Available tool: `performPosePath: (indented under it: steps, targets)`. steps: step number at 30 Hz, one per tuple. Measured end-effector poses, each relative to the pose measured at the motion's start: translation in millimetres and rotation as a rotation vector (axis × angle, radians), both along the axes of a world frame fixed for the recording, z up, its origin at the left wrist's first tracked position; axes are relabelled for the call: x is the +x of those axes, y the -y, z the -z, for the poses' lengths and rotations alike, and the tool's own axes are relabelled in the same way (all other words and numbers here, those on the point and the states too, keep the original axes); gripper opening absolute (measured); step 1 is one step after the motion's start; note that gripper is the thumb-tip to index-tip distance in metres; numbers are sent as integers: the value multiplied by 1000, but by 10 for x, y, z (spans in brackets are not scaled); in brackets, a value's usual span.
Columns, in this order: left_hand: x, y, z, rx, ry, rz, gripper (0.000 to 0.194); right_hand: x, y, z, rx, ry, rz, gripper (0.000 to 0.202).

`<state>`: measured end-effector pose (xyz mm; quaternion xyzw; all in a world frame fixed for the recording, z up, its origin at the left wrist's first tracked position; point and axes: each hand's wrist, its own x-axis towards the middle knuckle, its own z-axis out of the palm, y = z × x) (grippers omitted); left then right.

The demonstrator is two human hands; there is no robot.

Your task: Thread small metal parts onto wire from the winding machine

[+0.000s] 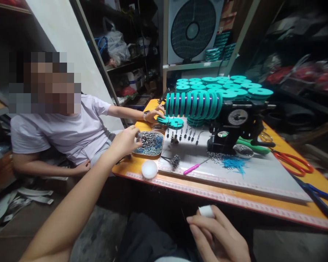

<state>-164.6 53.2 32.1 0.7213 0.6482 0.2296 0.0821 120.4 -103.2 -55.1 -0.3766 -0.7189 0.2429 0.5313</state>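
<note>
My left hand reaches over the left end of a small tray. Its fingers are pinched together by grey metal sinkers; a small greyish thing shows at the fingertips, too unclear to name. Thin blue-green sleeves fill the tray's front part. Low in front of me, below the table edge, my right hand pinches a thin dark strand between thumb and fingers. White tape wraps one of its fingers. A round white lid-like piece lies just in front of the tray.
A black stand carries teal spools. Another person's hand touches loose spools. On the board lie a pink-handled hook tool, a dark cluster and blue pieces. Orange scissors lie right.
</note>
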Motion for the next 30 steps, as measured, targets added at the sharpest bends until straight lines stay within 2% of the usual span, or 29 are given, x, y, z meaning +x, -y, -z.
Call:
performPosePath:
  steps: [2,4,6,7,9,12,16,21,25,30]
  targets:
    - [219,291,68,36,182,11,12,-23,-20,-28,4,-9,-8,16]
    - [517,647,222,-1,419,73,19,-38,-39,-79,35,-1,1,16]
    - [831,990,418,-226,1238,195,27,-42,-51,-137,56,9,8,17]
    - [971,1135,514,-361,1512,247,29,-41,-53,-163,55,11,-2,18]
    - [1181,1352,676,-586,1824,300,26,-39,-49,-202,19,-3,-36,17]
    - [1315,1516,816,-679,2100,256,18,-45,-31,-223,-63,-47,-60,15]
    - [1319,1604,837,-732,2245,172,17,-65,-10,-222,-101,-75,-63,14]
    - [1342,1646,768,-775,2307,193,17,-76,-1,-252,-62,-53,-57,14]
    - [1358,1635,742,-768,2285,214,16,-61,2,-283,-18,3,-47,16]
    - [1349,1629,729,-700,2174,247,13,-48,8,-285,-75,51,-72,15]
